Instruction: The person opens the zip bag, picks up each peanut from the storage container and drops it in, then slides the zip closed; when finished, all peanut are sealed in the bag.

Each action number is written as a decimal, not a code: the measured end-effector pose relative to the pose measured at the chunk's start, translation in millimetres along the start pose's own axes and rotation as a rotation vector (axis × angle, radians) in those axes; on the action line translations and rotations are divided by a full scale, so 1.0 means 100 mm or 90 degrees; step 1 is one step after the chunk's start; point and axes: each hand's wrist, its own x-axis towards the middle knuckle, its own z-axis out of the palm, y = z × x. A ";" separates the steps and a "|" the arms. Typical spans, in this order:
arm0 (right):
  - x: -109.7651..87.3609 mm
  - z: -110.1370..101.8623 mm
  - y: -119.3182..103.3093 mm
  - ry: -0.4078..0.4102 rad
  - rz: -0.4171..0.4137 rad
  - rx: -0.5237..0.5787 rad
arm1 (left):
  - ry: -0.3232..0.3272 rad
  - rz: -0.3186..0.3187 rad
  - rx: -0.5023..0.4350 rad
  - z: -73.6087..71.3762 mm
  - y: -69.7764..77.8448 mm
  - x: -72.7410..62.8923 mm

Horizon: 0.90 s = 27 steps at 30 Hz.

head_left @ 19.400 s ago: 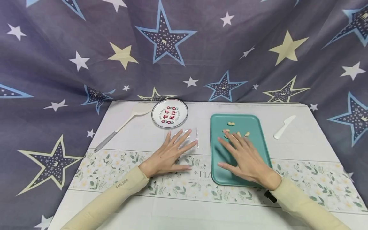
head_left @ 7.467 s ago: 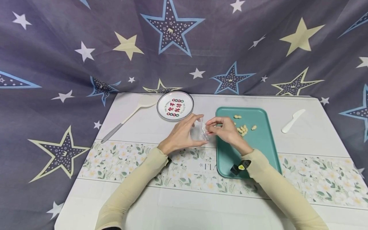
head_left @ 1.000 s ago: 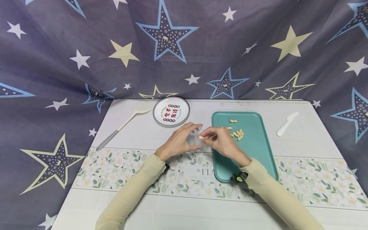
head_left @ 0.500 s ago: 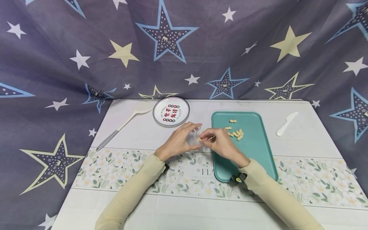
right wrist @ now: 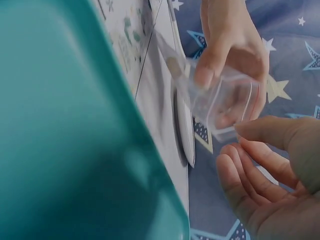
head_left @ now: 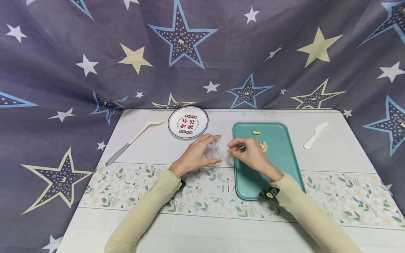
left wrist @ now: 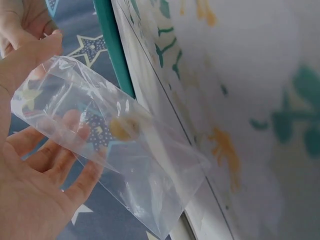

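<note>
Fabric [head_left: 269, 21], dark purple-grey and printed with white, yellow and blue-edged stars, hangs behind a white-covered table [head_left: 205, 235] with a band of leaves and flowers across it. From the head, a round white plate [head_left: 173, 123] with a dark rim and red characters lies near the far edge, a beige long-handled spoon [head_left: 138, 134] with a grey grip to its left and a white plastic knife [head_left: 314, 136] well off to the right. The right hand [head_left: 252, 153] is over the left side of a teal rectangular tray [head_left: 280, 172], hiding part of a cluster of pale peanuts [head_left: 264, 146]; a separate peanut [head_left: 256, 133] lies farther back. The left hand [head_left: 193, 154] holds a clear plastic bag [head_left: 212, 151], thumb and forefinger wide apart at its mouth.

The left wrist view shows the bag, with a blurred tan peanut [left wrist: 123, 128] inside and fingers spread along it.

In the right wrist view, the bag's mouth faces the right hand, whose loosely bent fingers and thumb part slightly at the tips and grip nothing.
</note>
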 end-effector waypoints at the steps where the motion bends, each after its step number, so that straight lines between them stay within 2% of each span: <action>1: 0.00 -0.02 0.02 0.003 0.003 -0.004 | 0.002 0.002 0.000 0.00 0.00 0.00; 9: -0.03 -0.19 0.27 0.008 0.015 -0.031 | 0.003 0.007 0.000 0.00 0.00 0.02; 18: -0.16 -0.39 0.61 0.023 0.028 -0.077 | -0.004 0.005 0.002 0.00 -0.02 0.02; 27: -0.23 -0.59 0.71 0.033 0.061 -0.114 | -0.009 -0.011 0.007 0.00 -0.01 0.00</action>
